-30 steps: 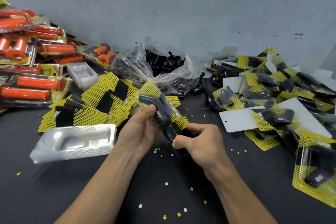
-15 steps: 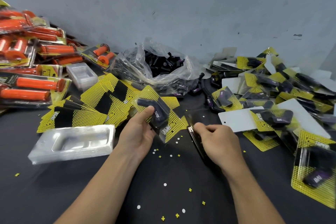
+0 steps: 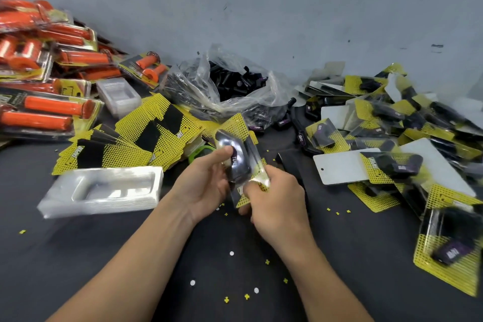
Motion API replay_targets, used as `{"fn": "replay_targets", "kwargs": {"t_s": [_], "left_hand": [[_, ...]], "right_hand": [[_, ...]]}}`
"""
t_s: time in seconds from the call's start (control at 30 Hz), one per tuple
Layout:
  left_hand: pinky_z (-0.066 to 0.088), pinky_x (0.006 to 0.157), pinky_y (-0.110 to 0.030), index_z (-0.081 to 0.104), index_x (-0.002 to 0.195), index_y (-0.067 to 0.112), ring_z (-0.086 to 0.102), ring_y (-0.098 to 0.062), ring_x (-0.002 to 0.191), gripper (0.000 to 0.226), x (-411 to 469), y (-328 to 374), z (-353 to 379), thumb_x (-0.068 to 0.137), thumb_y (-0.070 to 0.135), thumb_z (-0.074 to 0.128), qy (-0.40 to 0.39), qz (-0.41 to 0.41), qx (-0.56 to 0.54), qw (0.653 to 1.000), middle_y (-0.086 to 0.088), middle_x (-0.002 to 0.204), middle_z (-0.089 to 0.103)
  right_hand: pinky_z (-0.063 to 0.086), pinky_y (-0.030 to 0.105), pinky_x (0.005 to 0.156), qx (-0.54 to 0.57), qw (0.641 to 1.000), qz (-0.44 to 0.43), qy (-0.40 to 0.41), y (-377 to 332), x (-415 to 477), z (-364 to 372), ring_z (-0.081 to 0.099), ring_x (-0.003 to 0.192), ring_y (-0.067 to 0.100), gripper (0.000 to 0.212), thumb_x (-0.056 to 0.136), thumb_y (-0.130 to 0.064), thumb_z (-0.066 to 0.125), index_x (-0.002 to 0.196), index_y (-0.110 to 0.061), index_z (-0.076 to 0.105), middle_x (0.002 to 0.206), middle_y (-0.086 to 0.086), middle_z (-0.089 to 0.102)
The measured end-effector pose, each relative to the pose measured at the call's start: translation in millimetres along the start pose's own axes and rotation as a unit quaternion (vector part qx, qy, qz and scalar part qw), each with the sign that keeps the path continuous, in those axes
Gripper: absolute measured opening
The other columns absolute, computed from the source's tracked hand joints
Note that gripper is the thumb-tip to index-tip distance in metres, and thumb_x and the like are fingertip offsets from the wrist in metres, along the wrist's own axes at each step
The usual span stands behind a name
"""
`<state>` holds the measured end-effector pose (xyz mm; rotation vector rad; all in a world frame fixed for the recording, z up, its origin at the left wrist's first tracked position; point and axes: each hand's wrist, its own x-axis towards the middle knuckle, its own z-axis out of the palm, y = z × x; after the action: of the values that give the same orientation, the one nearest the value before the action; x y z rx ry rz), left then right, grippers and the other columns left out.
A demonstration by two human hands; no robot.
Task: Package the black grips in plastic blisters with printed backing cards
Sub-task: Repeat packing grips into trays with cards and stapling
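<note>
Two grips are seen in the head view, both clamped on one blister pack that is held just above the dark bench at the centre. The left grip is closed on the pack's left edge, with the thumb pressed on the clear front. The right grip is curled round the lower end, where the yellow card is pinched. A black handle sleeve with a purple label is enclosed in the blister. A stack of empty clear blisters is laid on the bench just left of the left grip. Behind it, yellow and black backing cards are fanned out. A clear plastic bag of loose black sleeves is set against the wall beyond the hands. At the right, finished packs are heaped on the bench, some turned white side up. At the far left, packs of orange sleeves are piled. A dark object is lying just beside the right grip; what it is cannot be told. Small yellow and white punchings are scattered on the bench near the forearms.
</note>
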<state>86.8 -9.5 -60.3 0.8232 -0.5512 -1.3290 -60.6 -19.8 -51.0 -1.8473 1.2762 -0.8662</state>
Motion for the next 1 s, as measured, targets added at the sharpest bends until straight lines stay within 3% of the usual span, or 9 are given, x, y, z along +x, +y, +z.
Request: {"fn": "replay_targets", "kwargs": {"t_s": [0.13, 0.27, 0.33, 0.47, 0.57, 0.7, 0.8, 0.9, 1.0], "left_hand": [[0.048, 0.106, -0.046, 0.070, 0.125, 0.007, 0.064, -0.029, 0.117, 0.059, 0.3, 2.1, -1.5, 0.095, 0.054, 0.051, 0.008, -0.030, -0.030, 0.999, -0.016, 0.129, 0.066], [0.059, 0.096, -0.042, 0.081, 0.109, 0.005, 0.074, -0.027, 0.104, 0.062, 0.3, 3.1, -5.6, 0.094, 0.057, 0.052, 0.031, -0.030, -0.063, 0.997, -0.018, 0.121, 0.072], [0.062, 0.091, -0.041, 0.082, 0.105, 0.005, 0.075, -0.028, 0.099, 0.059, 1.2, 1.1, -6.5, 0.094, 0.055, 0.053, 0.030, -0.029, -0.055, 0.998, -0.018, 0.115, 0.074], [0.062, 0.076, -0.035, 0.080, 0.101, 0.006, 0.072, -0.026, 0.087, 0.044, -0.8, 0.7, -3.9, 0.085, 0.043, 0.061, 0.018, -0.009, -0.022, 1.000, -0.018, 0.102, 0.074], [0.060, 0.068, -0.029, 0.080, 0.084, 0.010, 0.073, -0.024, 0.075, 0.023, -3.6, 2.2, 4.1, 0.074, 0.027, 0.068, 0.078, 0.093, 0.093, 0.988, -0.018, 0.087, 0.075], [0.054, 0.062, -0.022, 0.078, 0.076, 0.020, 0.071, -0.012, 0.063, 0.020, -14.0, 9.3, 16.4, 0.085, 0.006, 0.067, 0.193, 0.269, 0.366, 0.870, 0.000, 0.067, 0.074], [0.049, 0.064, -0.022, 0.075, 0.077, 0.033, 0.067, -0.001, 0.067, 0.015, -26.8, 29.0, 13.5, 0.085, 0.023, 0.068, 0.253, 0.313, 0.495, 0.770, 0.021, 0.065, 0.070], [0.044, 0.068, -0.027, 0.076, 0.081, 0.035, 0.065, -0.012, 0.077, 0.016, -42.4, 67.1, -6.2, 0.083, 0.020, 0.070, 0.302, 0.277, 0.641, 0.649, 0.021, 0.071, 0.069], [0.054, 0.082, -0.033, 0.078, 0.102, 0.036, 0.069, -0.025, 0.101, 0.042, -60.7, 110.6, -43.1, 0.077, 0.006, 0.063, 0.294, 0.112, 0.771, 0.553, 0.007, 0.109, 0.076]], "right_hand": [[0.039, 0.025, 0.040, 0.200, 0.979, 0.030, 0.021, 1.7, 8.7, -14.9, 0.063, 0.044, 0.025, 0.020, 0.089, 0.000, 0.067, 0.071, -0.008, 0.067, 0.054, 0.010, 0.067], [0.056, 0.023, 0.051, 0.539, 0.831, 0.116, 0.074, -2.8, 15.9, -42.5, 0.078, 0.074, 0.021, 0.029, 0.102, -0.031, 0.063, 0.103, -0.002, 0.069, 0.089, 0.012, 0.080], [0.057, 0.024, 0.052, 0.509, 0.851, 0.131, 0.017, -4.0, 14.1, -44.0, 0.078, 0.075, 0.020, 0.036, 0.102, -0.036, 0.061, 0.107, -0.002, 0.070, 0.096, 0.012, 0.080], [0.055, 0.024, 0.051, 0.427, 0.898, 0.091, -0.058, -3.7, 8.6, -22.0, 0.069, 0.060, 0.019, 0.019, 0.100, -0.015, 0.063, 0.092, -0.002, 0.074, 0.081, 0.014, 0.075], [0.055, 0.027, 0.051, 0.376, 0.922, 0.074, -0.054, 0.6, 11.2, -9.8, 0.067, 0.056, 0.022, 0.015, 0.098, -0.006, 0.063, 0.089, -0.001, 0.074, 0.073, 0.014, 0.071], [0.061, 0.035, 0.066, 0.157, 0.987, -0.007, -0.031, 11.9, 11.4, 8.7, 0.075, 0.066, 0.019, 0.012, 0.088, -0.017, 0.068, 0.085, -0.022, 0.078, 0.075, -0.002, 0.077], [0.057, 0.022, 0.074, -0.004, 0.996, -0.079, -0.049, 16.1, 3.9, 20.7, 0.070, 0.073, -0.001, 0.010, 0.081, -0.026, 0.068, 0.085, -0.032, 0.075, 0.077, -0.021, 0.074], [0.054, 0.017, 0.073, -0.015, 0.995, -0.091, -0.038, 17.5, 3.8, 25.6, 0.068, 0.073, -0.004, 0.011, 0.081, -0.022, 0.070, 0.084, -0.031, 0.075, 0.077, -0.025, 0.072], [0.056, 0.019, 0.071, 0.002, 0.995, -0.097, -0.013, 18.6, 6.1, 27.8, 0.070, 0.070, -0.001, 0.015, 0.082, -0.016, 0.070, 0.082, -0.029, 0.075, 0.073, -0.022, 0.072]]}}
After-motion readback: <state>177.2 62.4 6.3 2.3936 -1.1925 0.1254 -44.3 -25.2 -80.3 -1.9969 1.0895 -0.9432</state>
